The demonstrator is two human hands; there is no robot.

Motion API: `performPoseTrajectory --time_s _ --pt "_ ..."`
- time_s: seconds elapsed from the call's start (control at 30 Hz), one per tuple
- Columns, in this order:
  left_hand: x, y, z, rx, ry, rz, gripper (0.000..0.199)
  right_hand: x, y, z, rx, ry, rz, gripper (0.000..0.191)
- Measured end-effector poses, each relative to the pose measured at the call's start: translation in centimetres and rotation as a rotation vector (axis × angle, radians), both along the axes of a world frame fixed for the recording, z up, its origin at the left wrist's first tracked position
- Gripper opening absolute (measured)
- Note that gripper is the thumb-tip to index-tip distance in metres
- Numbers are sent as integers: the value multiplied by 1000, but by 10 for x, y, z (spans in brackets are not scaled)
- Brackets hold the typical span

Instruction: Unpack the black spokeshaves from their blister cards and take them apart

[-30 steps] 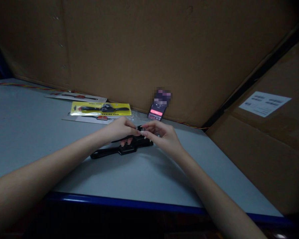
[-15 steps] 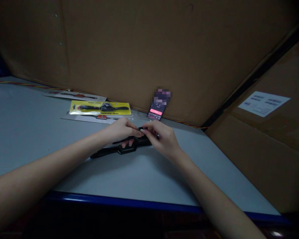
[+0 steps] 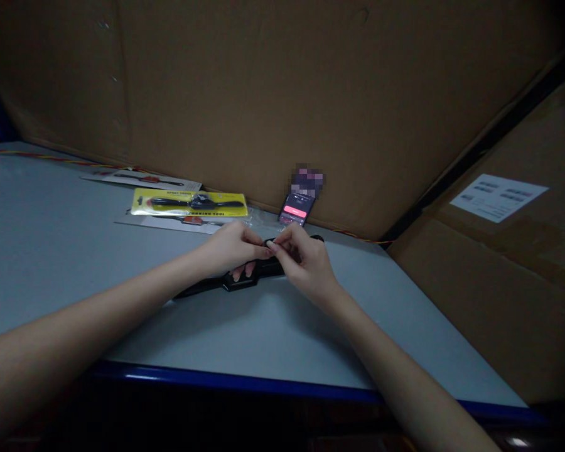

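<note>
Just above the table, a black spokeshave [image 3: 242,281] lies crosswise under my hands, its left handle reaching down toward the tabletop. My left hand [image 3: 230,248] is closed on its middle, with fingertips showing against the black body and thumb and forefinger pinched at the top. My right hand [image 3: 306,260] meets it there, thumb and forefinger pinched together at a small black part of the tool. The fingers hide that part. A black handle end [image 3: 318,238] sticks out past my right knuckles; whether it belongs to the same tool I cannot tell.
Behind my left hand lie a spokeshave in yellow packaging [image 3: 188,213] and white packaged cards [image 3: 144,221] with orange-marked tools. A lit phone [image 3: 295,207] leans against the cardboard wall [image 3: 263,94]. A labelled carton [image 3: 489,251] stands right. The table's blue edge [image 3: 235,380] runs in front.
A black handle end now shows beyond my right hand, and the thin handle under my left wrist is no longer seen. The pinched fingers have barely shifted.
</note>
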State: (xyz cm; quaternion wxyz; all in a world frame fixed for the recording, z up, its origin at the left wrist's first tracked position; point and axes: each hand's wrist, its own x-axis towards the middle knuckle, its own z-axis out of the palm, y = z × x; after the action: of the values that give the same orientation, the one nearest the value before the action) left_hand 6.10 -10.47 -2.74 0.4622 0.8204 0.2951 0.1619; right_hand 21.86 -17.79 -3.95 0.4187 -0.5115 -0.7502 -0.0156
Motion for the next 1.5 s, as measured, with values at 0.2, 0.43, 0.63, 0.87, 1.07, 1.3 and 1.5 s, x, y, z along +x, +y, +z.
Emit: performPoseTrajectory --time_s 0.2,0.43,0.63,0.87,1.07,1.3,1.5 --pt "0 -4 3 19 18 38 31 -5 0 0 -96 233 3 14" --pt "1 -1 2 -64 -42 53 34 1 2 -5 86 42 -83 13" --pt "1 -3 3 -114 -43 60 29 7 7 -8 207 -153 -78 17" --pt "-3 0 6 -135 -71 88 25 18 2 0 240 -340 -7 23" --pt "-4 4 4 -71 -36 49 28 23 5 3 214 -413 -23 15" --pt "-2 -6 11 -47 11 31 32 5 1 -1 201 -175 -149 5" --pt "-1 -5 11 -54 36 33 29 0 2 -5 19 51 -21 9"
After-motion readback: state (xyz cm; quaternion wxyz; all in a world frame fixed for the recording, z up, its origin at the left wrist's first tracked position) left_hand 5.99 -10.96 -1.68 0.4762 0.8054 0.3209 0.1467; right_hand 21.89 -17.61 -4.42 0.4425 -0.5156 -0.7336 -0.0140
